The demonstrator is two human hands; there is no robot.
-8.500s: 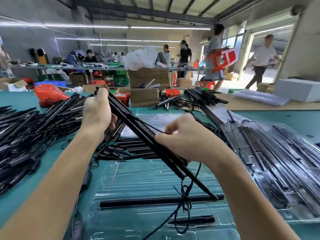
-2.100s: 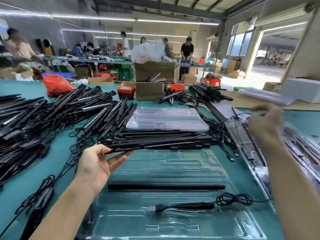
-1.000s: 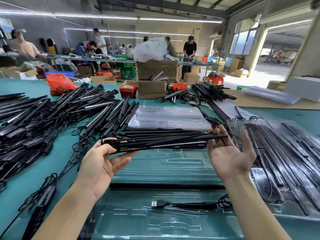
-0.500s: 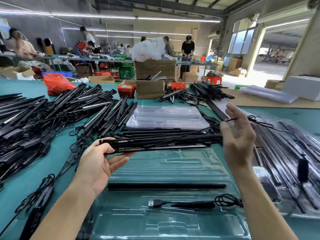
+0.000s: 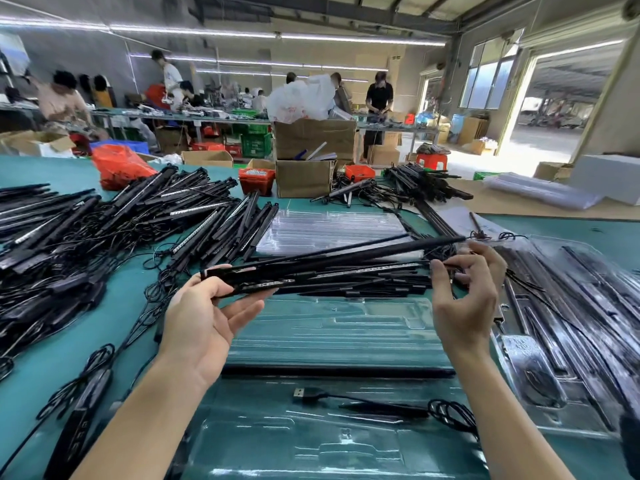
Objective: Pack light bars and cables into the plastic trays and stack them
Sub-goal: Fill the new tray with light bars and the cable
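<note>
The left hand (image 5: 204, 322), palm up, grips one end of a bundle of black light bars (image 5: 322, 270) with thumb on top, while the right hand (image 5: 465, 292) pinches the far end with curled fingertips, holding it above the green counter (image 5: 41, 358). Below lies a clear plastic tray (image 5: 346, 445) holding one light bar (image 5: 337, 371) and a USB cable (image 5: 363, 403). Filled trays (image 5: 571, 323) sit just right.

A bundle of long black light bars (image 5: 329, 268) lies level above a clear moulded plastic tray (image 5: 346, 327) — in its near slots rest one black bar (image 5: 339, 371) and a black USB cable (image 5: 363, 403)
</note>
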